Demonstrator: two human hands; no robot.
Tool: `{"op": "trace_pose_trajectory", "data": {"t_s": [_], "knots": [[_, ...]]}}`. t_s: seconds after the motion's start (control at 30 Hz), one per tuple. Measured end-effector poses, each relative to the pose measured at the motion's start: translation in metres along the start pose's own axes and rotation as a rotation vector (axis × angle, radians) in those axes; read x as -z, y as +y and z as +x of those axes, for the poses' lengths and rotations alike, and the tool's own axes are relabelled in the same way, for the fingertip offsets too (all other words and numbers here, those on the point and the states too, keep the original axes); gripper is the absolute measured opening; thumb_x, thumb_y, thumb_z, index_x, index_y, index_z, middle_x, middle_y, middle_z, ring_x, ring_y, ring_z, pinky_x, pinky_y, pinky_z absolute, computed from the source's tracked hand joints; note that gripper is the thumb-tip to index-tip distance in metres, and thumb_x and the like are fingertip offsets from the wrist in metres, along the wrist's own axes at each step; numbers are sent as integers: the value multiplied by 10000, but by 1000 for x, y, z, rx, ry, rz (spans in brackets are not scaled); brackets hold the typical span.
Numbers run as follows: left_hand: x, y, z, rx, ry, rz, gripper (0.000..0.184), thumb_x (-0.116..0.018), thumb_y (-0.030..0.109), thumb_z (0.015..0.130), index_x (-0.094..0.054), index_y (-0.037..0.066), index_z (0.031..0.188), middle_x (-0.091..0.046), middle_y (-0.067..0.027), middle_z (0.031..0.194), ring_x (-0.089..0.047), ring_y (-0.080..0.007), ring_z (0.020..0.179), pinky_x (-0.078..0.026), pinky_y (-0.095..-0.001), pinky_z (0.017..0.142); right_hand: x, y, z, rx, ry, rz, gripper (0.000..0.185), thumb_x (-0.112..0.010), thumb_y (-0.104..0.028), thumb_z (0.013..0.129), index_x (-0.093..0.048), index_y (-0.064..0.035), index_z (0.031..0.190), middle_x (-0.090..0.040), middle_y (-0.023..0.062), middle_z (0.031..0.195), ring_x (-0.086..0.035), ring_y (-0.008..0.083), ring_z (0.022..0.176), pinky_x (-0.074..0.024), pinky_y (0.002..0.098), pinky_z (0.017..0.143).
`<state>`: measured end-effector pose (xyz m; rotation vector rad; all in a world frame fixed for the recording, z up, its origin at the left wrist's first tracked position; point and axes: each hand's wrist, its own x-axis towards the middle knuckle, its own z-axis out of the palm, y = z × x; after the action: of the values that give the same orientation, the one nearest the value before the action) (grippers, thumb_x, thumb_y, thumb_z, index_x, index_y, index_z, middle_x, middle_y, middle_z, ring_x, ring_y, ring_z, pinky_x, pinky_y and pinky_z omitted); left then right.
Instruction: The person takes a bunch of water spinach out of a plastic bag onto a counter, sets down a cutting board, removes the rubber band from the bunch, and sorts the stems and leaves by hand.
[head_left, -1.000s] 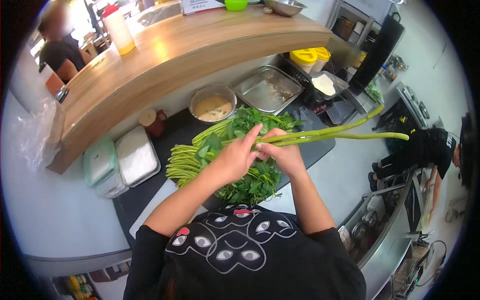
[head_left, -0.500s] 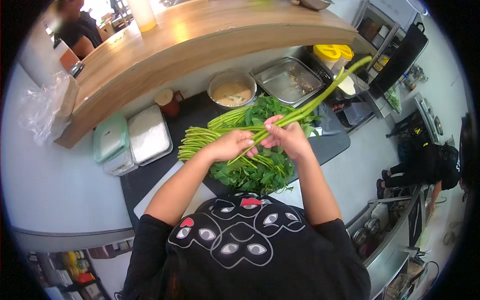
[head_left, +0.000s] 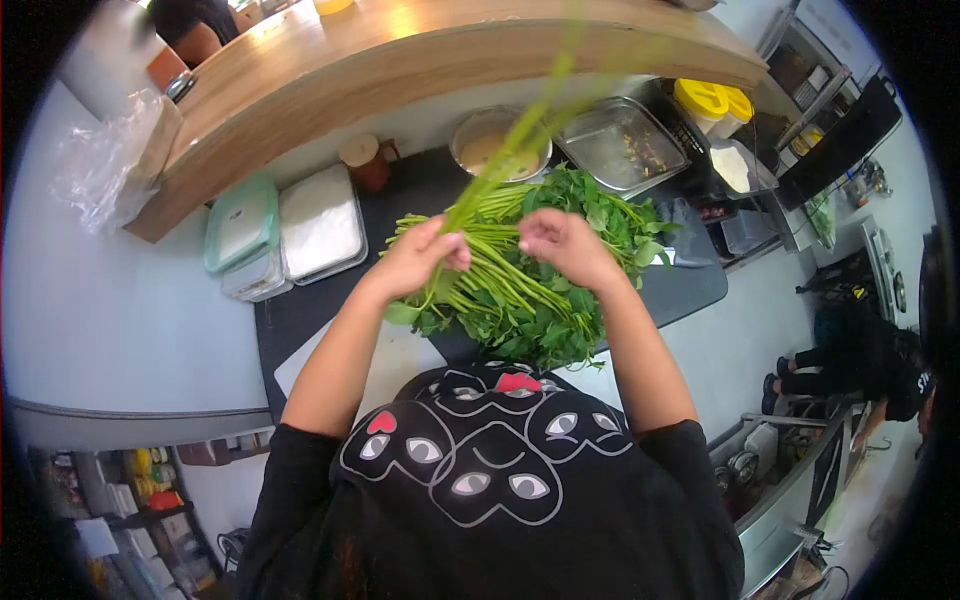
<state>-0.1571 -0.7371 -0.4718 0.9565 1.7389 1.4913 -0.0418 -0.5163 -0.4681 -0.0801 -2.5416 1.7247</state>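
My left hand (head_left: 418, 258) is closed on a few long green stems (head_left: 492, 172), which rise up and to the right, blurred at their upper ends. Leaves at their lower end hang beside that hand. To the right, my right hand (head_left: 562, 243) has its fingers curled together, off the held stems; whether anything small is between them I cannot make out. Under and around both hands lies a large pile of leafy green vegetables (head_left: 545, 325) on the dark counter, with many cut stems bunched at its left and middle.
Behind the pile stand a pot of pale liquid (head_left: 500, 150) and a metal tray (head_left: 625, 145). Lidded containers (head_left: 242, 225), a white-filled box (head_left: 320, 222) and a brown mug (head_left: 366, 165) are at the left. A white cutting board (head_left: 385, 365) lies in front. A person (head_left: 865, 372) bends at the far right.
The held stems have swung from pointing right to upright. My left hand now holds them, and my right hand has come off them. The whole view has shifted.
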Motion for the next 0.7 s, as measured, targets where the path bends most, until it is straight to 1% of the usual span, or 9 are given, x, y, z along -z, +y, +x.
{"op": "trace_pose_trajectory", "data": {"t_s": [0.1, 0.17, 0.2, 0.27, 0.37, 0.43, 0.5, 0.6, 0.7], "knots": [[15, -13, -26, -12, 154, -108, 205, -436, 257, 932, -465, 54, 940, -536, -39, 738, -546, -136, 693, -452, -274, 651, -9, 31, -7, -197, -240, -680, 184, -587, -140, 778, -630, -27, 916, -642, 152, 918, -626, 286, 844, -501, 371, 721], [22, -21, -41, -31, 214, -144, 207, -434, 265, 934, -458, 60, 946, -500, -26, 701, -522, -132, 665, -446, -271, 635, -35, 77, -16, -386, -242, -930, 216, -545, -169, 769, -644, -73, 936, -630, 165, 957, -605, 345, 878, -496, 399, 761], [23, -29, -46, -46, 255, -175, 204, -437, 271, 933, -460, 69, 949, -451, -8, 666, -479, -121, 612, -428, -260, 599, -41, 90, -20, -407, -220, -945, 216, -552, -177, 764, -648, -88, 935, -634, 155, 955, -608, 340, 878, -496, 400, 765], [25, -42, -54, 0, 286, -238, 192, -427, 249, 936, -464, 62, 956, -457, -8, 669, -469, -116, 606, -422, -256, 582, -43, 95, -21, -443, -172, -978, 215, -565, -194, 753, -655, -118, 934, -640, 136, 952, -614, 328, 879, -496, 402, 773], [18, -64, -63, 135, 333, -305, 188, -432, 236, 934, -484, 55, 937, -458, -8, 658, -467, -124, 594, -419, -262, 567, -20, 74, -19, -401, -72, -902, 235, -594, -200, 736, -657, -139, 954, -646, 129, 922, -620, 322, 847, -495, 412, 764], [13, -86, -61, 248, 335, -393, 189, -446, 245, 929, -490, 61, 929, -455, -5, 652, -470, -131, 595, -421, -267, 577, 3, 64, -15, -315, -22, -829, 247, -615, -194, 738, -652, -134, 975, -643, 151, 880, -615, 330, 823, -489, 413, 738], [6, -99, -56, 275, 317, -369, 178, -446, 235, 929, -494, 67, 893, -466, -8, 653, -477, -139, 589, -425, -276, 562, 22, 59, -15, -280, 57, -754, 242, -627, -196, 737, -652, -124, 967, -640, 157, 867, -610, 339, 809, -484, 417, 722], [-4, -107, -46, 313, 257, -444, 173, -438, 235, 932, -476, 82, 862, -468, -8, 649, -477, -145, 585, -424, -285, 544, 43, 67, -19, -336, 239, -529, 206, -636, -182, 759, -633, -56, 922, -637, 156, 774, -630, 289, 710, -487, 388, 657], [-8, -117, -39, 368, 278, -461, 168, -434, 239, 934, -467, 88, 868, -461, -5, 645, -468, -147, 581, -417, -286, 540, 60, 63, -27, -413, 243, -176, 181, -609, -149, 802, -599, 13, 883, -597, 117, 672, -608, 200, 606, -480, 334, 605]]}}
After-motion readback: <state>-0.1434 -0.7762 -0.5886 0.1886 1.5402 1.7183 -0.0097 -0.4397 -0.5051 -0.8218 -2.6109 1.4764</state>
